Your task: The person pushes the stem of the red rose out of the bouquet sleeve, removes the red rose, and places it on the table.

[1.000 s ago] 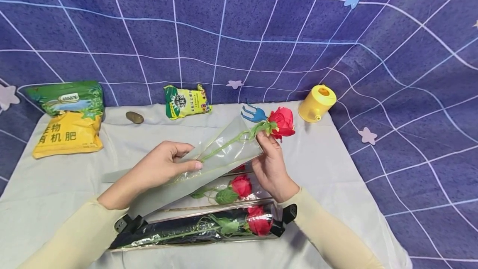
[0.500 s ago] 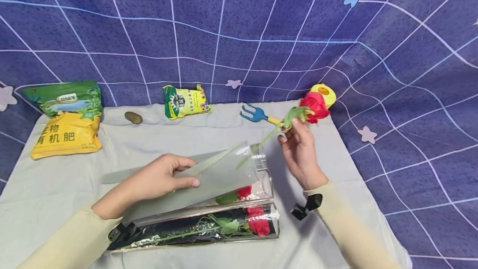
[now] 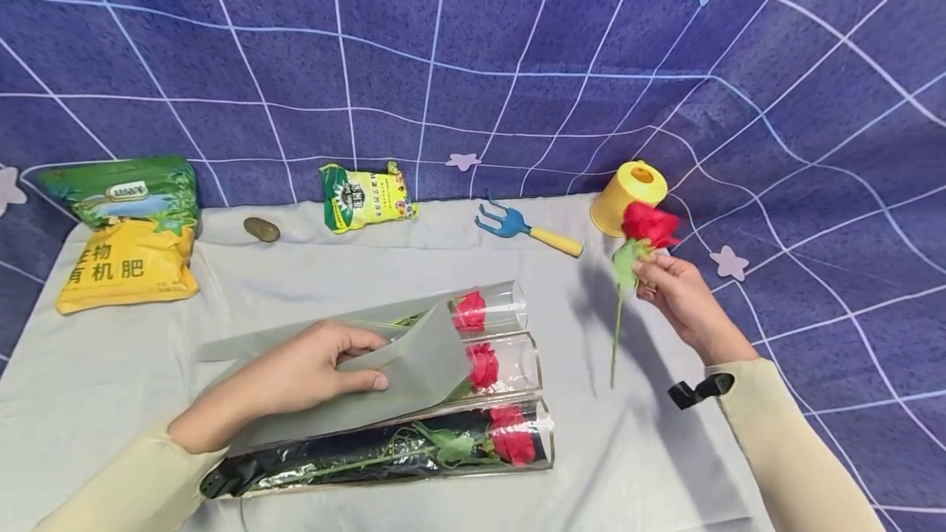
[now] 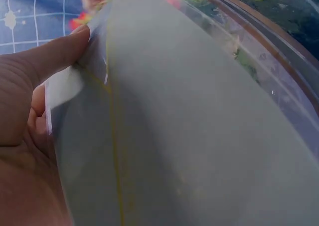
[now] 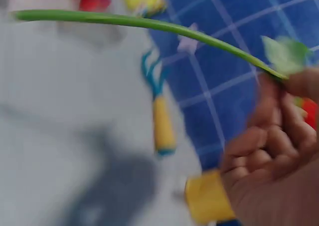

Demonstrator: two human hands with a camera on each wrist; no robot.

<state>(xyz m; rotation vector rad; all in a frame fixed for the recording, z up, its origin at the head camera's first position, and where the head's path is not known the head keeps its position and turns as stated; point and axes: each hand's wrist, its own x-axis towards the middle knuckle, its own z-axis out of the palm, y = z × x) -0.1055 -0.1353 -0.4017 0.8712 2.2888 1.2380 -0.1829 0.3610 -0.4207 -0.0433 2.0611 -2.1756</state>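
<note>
My right hand (image 3: pixel 683 298) pinches a red rose (image 3: pixel 650 226) just below its bloom, at the right side of the table. Its bare green stem (image 5: pixel 149 24) hangs down in the head view and stretches leftward across the right wrist view. At the centre left, my left hand (image 3: pixel 314 368) holds a grey translucent flower sleeve (image 3: pixel 414 372) between thumb and fingers. The sleeve's gold line (image 4: pixel 114 146) shows in the left wrist view. Beneath and beside it lie wrapped roses: a far one (image 3: pixel 469 311), a middle one (image 3: pixel 483 365) and a near one (image 3: pixel 512 436) on black backing.
Along the back stand a green and yellow bag (image 3: pixel 129 236), a dark stone (image 3: pixel 262 229) and a small green and yellow packet (image 3: pixel 369 199). A blue hand fork (image 3: pixel 528 227) with a yellow handle lies left of the yellow watering can (image 3: pixel 628 197).
The right hand has drawn the rose out of the sleeve and carried it rightward, its stem now hanging free. My left hand still holds the sleeve, which has sunk lower over the wrapped roses.
</note>
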